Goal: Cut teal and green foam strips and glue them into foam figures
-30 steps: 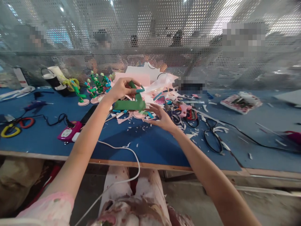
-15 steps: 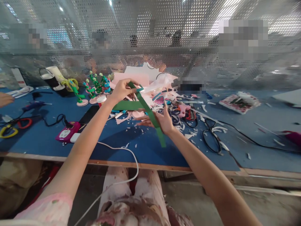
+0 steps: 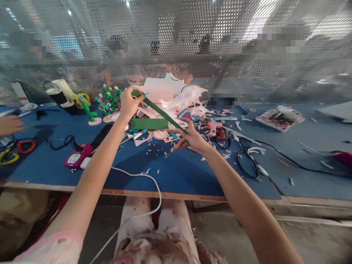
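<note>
A long green strip (image 3: pixel 161 111), perhaps paper or foam, stretches slantwise between my two hands above the table. My left hand (image 3: pixel 130 104) pinches its upper left end between thumb and fingers. At the lower right end, my right hand (image 3: pixel 193 138) has its fingers closed around the strip, with the tip partly hidden. Below the strip, a wider green piece (image 3: pixel 149 124) lies on a heap of pink and white scraps (image 3: pixel 156 135). Small green flower models on round pink bases (image 3: pixel 95 121) stand just left of my left hand.
A pink glue gun (image 3: pixel 213 128) lies right of the scraps. A purple power socket (image 3: pixel 78 157) with a white cable sits at left. Scissors (image 3: pixel 26 147) and a co-worker's hand (image 3: pixel 11 125) are at far left. Black cable (image 3: pixel 288 164) crosses the right side. Perforated metal (image 3: pixel 176 44) closes the back.
My left hand has moved left and slightly up with the strip's end. My right hand has gone from spread fingers to closing on the lower end, and the strip is now stretched straighter.
</note>
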`<state>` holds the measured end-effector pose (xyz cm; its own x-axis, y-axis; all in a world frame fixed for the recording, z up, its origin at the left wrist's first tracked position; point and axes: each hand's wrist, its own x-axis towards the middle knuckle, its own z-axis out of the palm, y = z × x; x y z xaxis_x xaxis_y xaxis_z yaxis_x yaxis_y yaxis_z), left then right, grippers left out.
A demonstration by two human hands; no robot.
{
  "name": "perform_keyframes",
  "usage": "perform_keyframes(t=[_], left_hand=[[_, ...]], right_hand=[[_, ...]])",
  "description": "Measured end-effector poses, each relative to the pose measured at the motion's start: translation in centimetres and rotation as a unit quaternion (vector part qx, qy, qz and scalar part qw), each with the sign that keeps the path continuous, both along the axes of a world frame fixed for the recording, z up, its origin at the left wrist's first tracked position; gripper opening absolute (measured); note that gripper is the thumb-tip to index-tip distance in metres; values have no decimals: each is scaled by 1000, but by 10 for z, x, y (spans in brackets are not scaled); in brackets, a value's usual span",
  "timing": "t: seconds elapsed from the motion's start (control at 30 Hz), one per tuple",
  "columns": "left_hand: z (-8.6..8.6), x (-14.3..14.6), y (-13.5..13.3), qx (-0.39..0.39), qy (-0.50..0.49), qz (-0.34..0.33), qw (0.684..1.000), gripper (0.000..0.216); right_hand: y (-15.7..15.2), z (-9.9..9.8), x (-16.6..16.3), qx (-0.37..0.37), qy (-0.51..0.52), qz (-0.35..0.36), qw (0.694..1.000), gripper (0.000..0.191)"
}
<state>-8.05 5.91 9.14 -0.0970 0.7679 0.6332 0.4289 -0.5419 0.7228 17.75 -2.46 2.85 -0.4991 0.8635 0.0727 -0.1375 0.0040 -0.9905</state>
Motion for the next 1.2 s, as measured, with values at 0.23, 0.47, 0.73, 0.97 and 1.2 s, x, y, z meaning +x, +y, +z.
perform_keyframes(t=[0.23, 0.47, 0.73, 0.97, 1.2], left_hand=[[-5, -3, 7, -25, -6, 26, 999, 26], [-2, -5, 4, -47, 2, 11, 999, 19], [8, -5, 1, -28, -25, -14, 999, 31], [24, 9, -24, -26, 7, -90, 996, 31], [28, 26, -51, -223, 160, -370, 887, 28]], right_hand=[[-3, 0, 0, 24, -26, 60, 998, 41], [-2, -2, -1, 19, -80, 81, 993, 32], [8, -11, 0, 44, -100, 31, 994, 37], [28, -28, 2, 6, -41, -106, 994, 45], [34, -19, 7, -45, 99, -146, 983, 50]])
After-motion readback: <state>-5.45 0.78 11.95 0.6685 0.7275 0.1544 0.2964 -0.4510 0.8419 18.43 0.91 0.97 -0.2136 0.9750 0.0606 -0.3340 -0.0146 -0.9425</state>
